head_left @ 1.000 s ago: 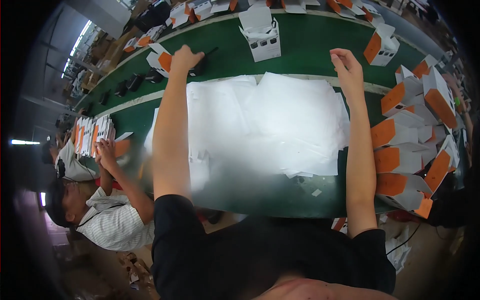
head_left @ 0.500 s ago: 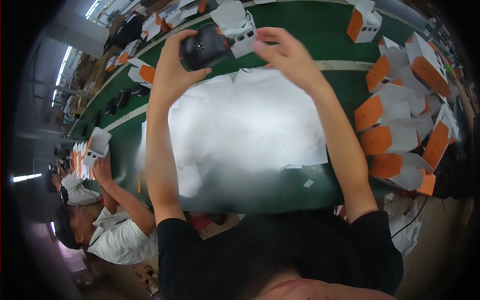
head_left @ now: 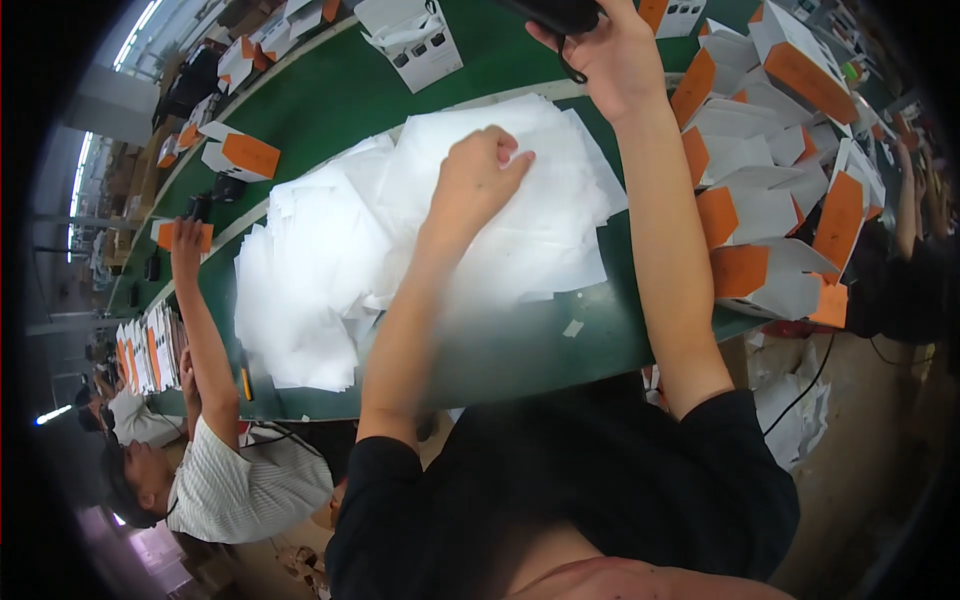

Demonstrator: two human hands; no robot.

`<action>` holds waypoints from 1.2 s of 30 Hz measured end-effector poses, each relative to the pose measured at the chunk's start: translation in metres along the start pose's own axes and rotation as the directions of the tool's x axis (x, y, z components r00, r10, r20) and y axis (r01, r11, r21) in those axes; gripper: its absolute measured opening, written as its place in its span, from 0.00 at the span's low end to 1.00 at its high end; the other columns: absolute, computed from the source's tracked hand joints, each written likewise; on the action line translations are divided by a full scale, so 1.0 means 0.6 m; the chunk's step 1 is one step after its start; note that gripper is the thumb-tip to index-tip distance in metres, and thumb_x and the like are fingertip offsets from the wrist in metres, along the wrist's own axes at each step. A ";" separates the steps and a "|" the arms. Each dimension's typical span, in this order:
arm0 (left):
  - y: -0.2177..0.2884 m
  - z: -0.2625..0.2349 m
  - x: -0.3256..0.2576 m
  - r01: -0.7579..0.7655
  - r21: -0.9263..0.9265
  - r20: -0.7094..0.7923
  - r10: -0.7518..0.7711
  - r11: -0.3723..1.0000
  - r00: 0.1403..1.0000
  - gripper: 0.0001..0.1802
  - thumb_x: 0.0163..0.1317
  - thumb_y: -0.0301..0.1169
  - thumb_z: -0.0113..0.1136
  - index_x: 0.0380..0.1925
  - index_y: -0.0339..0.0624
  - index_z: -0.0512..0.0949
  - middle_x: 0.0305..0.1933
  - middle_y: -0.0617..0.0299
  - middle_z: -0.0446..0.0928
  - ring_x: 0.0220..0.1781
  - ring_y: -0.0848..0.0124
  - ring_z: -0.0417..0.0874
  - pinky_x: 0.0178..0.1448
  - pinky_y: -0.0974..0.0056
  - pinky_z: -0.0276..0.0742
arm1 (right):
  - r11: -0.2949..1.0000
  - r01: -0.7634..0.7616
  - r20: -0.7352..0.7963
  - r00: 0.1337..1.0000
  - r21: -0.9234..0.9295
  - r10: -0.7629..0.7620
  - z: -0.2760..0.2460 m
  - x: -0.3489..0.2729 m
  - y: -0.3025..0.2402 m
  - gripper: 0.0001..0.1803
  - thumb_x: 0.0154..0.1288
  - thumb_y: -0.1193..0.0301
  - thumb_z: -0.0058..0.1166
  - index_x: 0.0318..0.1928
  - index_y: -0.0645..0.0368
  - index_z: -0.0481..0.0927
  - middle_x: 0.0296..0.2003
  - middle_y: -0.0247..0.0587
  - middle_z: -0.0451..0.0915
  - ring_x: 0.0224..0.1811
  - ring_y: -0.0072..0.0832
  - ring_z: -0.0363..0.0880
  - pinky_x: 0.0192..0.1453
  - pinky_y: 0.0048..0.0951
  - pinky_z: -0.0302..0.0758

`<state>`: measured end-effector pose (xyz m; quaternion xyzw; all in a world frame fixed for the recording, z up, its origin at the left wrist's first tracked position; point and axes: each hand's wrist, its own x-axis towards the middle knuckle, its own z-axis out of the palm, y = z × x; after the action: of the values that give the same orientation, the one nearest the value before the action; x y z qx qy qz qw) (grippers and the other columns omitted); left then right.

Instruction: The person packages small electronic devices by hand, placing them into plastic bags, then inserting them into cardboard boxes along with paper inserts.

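My right hand (head_left: pixel 607 55) is raised at the top of the view, closed around a black device (head_left: pixel 556 12) with a thin black loop hanging from it. My left hand (head_left: pixel 478 178) rests with curled fingers on a spread pile of thin white sheets (head_left: pixel 330 260) that covers the green work surface (head_left: pixel 520 350). Its fingertips pinch at the top sheet. Both forearms reach up from the lower edge.
White and orange cartons (head_left: pixel 760 215) crowd the right side. An open white box (head_left: pixel 415 40) with dark items stands at the top. A co-worker in a striped shirt (head_left: pixel 240 480) at the lower left reaches a hand (head_left: pixel 186 240) toward an orange carton (head_left: pixel 243 155).
Both hands held the black device up half a second ago. Now my left hand has come down onto the white sheets, while my right hand keeps the device and has moved right.
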<state>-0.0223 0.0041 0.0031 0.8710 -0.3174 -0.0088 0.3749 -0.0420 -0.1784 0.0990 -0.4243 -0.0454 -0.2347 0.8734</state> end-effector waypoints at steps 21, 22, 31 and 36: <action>0.022 -0.089 0.052 0.196 -0.111 -0.217 -0.216 0.974 0.952 0.13 0.64 0.34 0.64 0.39 0.33 0.85 0.32 0.55 0.86 0.32 0.68 0.85 0.41 0.65 0.79 | 0.995 -0.103 -0.027 0.994 0.005 0.103 -0.088 0.028 0.037 0.28 0.70 0.51 0.60 0.62 0.56 0.75 0.54 0.43 0.81 0.50 0.30 0.84 0.50 0.37 0.83; 0.028 -0.095 0.051 0.218 -0.180 -0.253 -0.259 0.959 0.932 0.13 0.65 0.35 0.64 0.39 0.33 0.85 0.32 0.57 0.85 0.32 0.70 0.84 0.41 0.66 0.79 | 0.978 -0.199 -0.089 0.977 -0.057 0.193 -0.087 0.018 0.034 0.28 0.70 0.48 0.58 0.60 0.54 0.77 0.53 0.40 0.82 0.50 0.31 0.84 0.51 0.41 0.84; -0.022 -0.112 0.066 0.010 -0.543 -0.341 -0.231 0.840 0.912 0.07 0.72 0.28 0.59 0.42 0.34 0.80 0.35 0.63 0.81 0.34 0.79 0.78 0.40 0.73 0.75 | 0.742 -0.592 -0.115 0.800 -0.313 0.589 -0.035 -0.004 0.114 0.30 0.62 0.56 0.69 0.58 0.59 0.75 0.44 0.43 0.84 0.44 0.30 0.87 0.43 0.38 0.89; 0.002 -0.061 0.067 -0.081 -0.437 -0.254 -0.036 0.896 0.967 0.07 0.71 0.27 0.58 0.42 0.31 0.78 0.33 0.58 0.81 0.33 0.74 0.80 0.39 0.68 0.76 | 0.816 -0.394 -0.228 0.918 -0.423 0.325 -0.033 0.003 0.134 0.28 0.62 0.64 0.69 0.56 0.66 0.72 0.39 0.39 0.80 0.41 0.24 0.83 0.44 0.30 0.85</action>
<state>0.0181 0.0049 0.0394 0.7526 -0.2660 0.0356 0.6013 -0.0064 -0.1518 0.0287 -0.6016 0.1566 -0.0993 0.7770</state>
